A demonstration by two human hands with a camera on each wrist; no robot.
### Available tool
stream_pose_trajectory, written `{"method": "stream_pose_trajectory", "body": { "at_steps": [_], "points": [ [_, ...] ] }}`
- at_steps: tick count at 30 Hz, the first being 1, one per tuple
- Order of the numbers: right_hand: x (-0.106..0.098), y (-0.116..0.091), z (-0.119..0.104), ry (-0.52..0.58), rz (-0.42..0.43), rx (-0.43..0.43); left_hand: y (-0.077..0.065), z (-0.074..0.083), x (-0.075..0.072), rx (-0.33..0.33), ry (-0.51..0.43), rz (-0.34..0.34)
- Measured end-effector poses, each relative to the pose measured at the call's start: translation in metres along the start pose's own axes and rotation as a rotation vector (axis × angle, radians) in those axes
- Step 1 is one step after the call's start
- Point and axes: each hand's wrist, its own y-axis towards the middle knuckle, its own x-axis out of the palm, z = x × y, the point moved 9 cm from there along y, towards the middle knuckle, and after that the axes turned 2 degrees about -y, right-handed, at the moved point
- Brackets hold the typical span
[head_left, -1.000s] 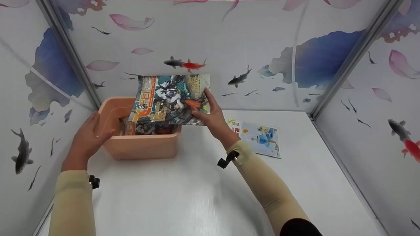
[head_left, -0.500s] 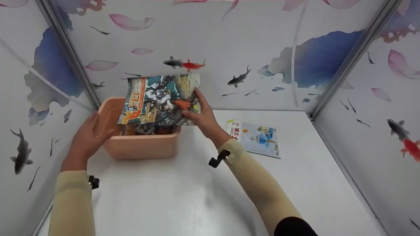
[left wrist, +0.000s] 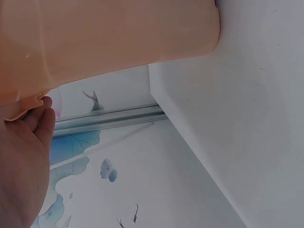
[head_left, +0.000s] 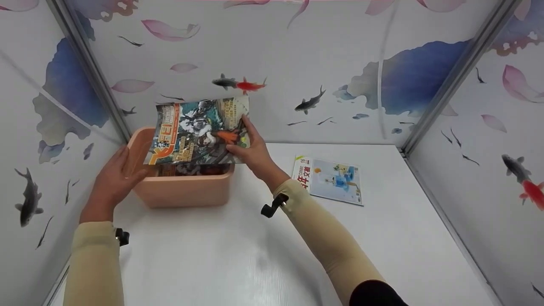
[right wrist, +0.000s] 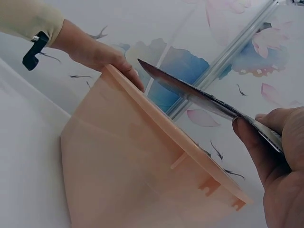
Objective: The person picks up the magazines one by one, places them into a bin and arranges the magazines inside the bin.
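My right hand (head_left: 255, 155) pinches the right edge of a magazine (head_left: 195, 131) with a dark, colourful comic-style cover, thumb on top and fingers beneath. The magazine is held over a peach plastic bin (head_left: 182, 193), and the right wrist view shows its thin edge (right wrist: 199, 95) above the bin's rim. Inside the bin lies another magazine (head_left: 197, 170) with a similar cover, mostly hidden under the held one. My left hand (head_left: 111, 182) grips the bin's left rim; in the left wrist view its fingertips (left wrist: 46, 116) curl under the lip.
A second kind of magazine (head_left: 335, 180), with a pale blue cover and red lettering, lies on the white table (head_left: 221, 255) right of the bin. Printed wall panels (head_left: 272, 51) joined by metal posts (head_left: 91, 72) enclose the table at the back and sides.
My right hand has carried the magazine leftward, further over the bin, uncovering more of the pale blue magazine on the table. My left hand stays on the bin's rim.
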Motion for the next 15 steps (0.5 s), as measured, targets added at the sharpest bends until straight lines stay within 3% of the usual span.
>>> {"method": "stream_pose_trajectory", "body": {
  "at_steps": [15],
  "points": [
    [0.022, 0.004, 0.002, -0.052, -0.019, 0.015, 0.000, 0.000, 0.001, -0.021, -0.004, -0.008]
  ]
}}
